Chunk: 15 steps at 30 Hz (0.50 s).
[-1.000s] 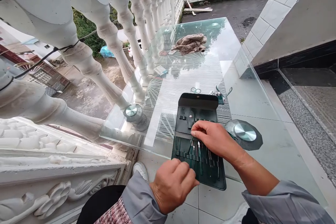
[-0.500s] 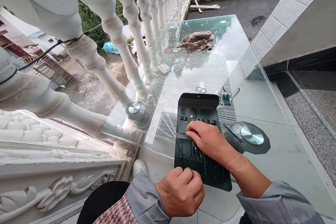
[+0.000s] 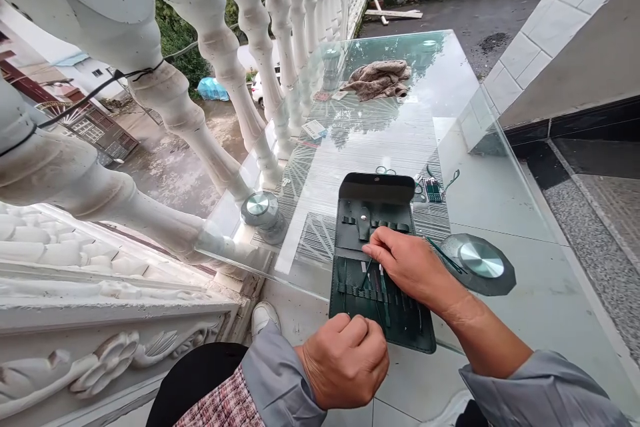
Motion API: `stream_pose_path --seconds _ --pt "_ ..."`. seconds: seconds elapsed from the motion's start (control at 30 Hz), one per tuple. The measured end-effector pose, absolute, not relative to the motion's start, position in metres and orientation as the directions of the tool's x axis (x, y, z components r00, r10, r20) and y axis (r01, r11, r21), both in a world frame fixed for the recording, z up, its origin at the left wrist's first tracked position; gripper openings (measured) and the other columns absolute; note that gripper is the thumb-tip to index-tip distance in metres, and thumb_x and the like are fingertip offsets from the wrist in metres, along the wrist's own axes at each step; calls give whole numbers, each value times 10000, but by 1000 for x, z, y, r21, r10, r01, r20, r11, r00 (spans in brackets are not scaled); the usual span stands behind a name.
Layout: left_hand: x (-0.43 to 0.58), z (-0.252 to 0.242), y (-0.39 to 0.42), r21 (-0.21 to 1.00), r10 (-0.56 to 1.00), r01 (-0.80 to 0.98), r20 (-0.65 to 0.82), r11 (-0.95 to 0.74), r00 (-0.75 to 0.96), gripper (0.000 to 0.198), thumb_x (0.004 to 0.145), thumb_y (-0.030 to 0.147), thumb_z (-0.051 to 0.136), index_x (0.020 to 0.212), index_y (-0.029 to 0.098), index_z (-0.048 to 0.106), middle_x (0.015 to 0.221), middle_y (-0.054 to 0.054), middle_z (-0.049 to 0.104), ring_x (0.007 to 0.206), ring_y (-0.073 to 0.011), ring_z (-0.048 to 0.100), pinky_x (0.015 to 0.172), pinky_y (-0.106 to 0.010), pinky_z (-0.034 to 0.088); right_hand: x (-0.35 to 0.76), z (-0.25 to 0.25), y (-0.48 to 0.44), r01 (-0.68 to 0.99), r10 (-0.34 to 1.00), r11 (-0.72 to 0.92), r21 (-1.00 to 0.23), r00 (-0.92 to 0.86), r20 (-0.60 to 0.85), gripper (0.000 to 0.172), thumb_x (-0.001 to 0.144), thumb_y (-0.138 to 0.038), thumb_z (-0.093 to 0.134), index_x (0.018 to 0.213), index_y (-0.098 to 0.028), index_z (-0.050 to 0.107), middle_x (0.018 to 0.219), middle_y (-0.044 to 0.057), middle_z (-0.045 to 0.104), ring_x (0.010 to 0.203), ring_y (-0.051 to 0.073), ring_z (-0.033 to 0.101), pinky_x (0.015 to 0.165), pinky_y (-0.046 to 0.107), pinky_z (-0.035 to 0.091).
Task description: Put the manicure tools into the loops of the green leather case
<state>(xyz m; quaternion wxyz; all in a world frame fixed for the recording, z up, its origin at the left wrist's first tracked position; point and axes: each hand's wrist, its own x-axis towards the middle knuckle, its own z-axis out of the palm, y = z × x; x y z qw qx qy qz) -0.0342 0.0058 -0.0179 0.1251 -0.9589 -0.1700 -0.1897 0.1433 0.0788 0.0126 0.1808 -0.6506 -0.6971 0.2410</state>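
Observation:
A dark green tool case (image 3: pixel 345 240) lies unfolded near the front edge of the glass table, its top flap raised. Slim tools (image 3: pixel 384 290) sit in its loops, and a small snapped tab (image 3: pixel 363 221) shows above. My right hand (image 3: pixel 407 263) reaches over the case from the right, thumb and forefinger pinched on a thin dark tool (image 3: pixel 367 273) above the loops. My left hand (image 3: pixel 347 360) is closed in a fist at the case's lower left edge. What its fingers hold, if anything, is hidden.
Behind the case are scissors (image 3: pixel 384 171) and a small keypad-like object with a cord (image 3: pixel 433 191). A brown cloth (image 3: pixel 380 80) and a small white box (image 3: pixel 314 130) lie farther back on the glass table (image 3: pixel 495 193). White balusters (image 3: pixel 210 47) line the left side.
My right hand has shifted slightly right and is still pinched. More of the snapped tab and the thin tool shows now. My left hand has stayed nearly still.

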Motion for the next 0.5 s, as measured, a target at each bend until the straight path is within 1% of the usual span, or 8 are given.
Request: stream_pose_path --seconds 0.13,0.2,0.27,0.4,0.5 --pt "-33 -18 5 -172 285 380 410 -909 866 146 859 160 478 798 130 607 869 -73 588 689 -151 488 510 -295 292 142 13 79 845 992 29 -534 -91 -91 311 858 -408 442 610 -226 394 564 -23 514 522 131 418 520 258 249" --pt "-33 -18 5 -174 288 383 407 -907 867 146 861 158 476 796 129 604 865 -73 585 692 -151 492 510 -295 293 142 13 80 834 993 17 -551 -77 -87 351 846 -437 456 581 -225 367 534 -28 485 502 127 388 513 261 251" --pt "-33 -18 5 -176 289 384 403 -907 868 147 865 164 473 801 128 600 864 -74 583 690 -151 495 509 -294 296 141 14 79 780 994 19 -625 -80 -70 349 837 -441 467 578 -224 379 542 -31 491 512 124 396 522 257 280" --pt "-33 -19 5 -176 283 368 374 -913 883 138 870 167 469 830 112 588 879 -84 580 697 -153 511 518 -293 320 139 16 77 607 998 -2 -795 -55 -44 305 824 -433 490 608 -219 464 572 -36 525 543 118 463 558 247 356" --pt "-34 -18 5 -163 278 364 392 -917 877 111 866 163 491 840 105 581 847 -74 573 679 -146 506 517 -291 324 142 17 76 524 997 -62 -850 -6 -76 286 812 -435 509 631 -214 501 553 -41 534 513 111 489 552 245 389"
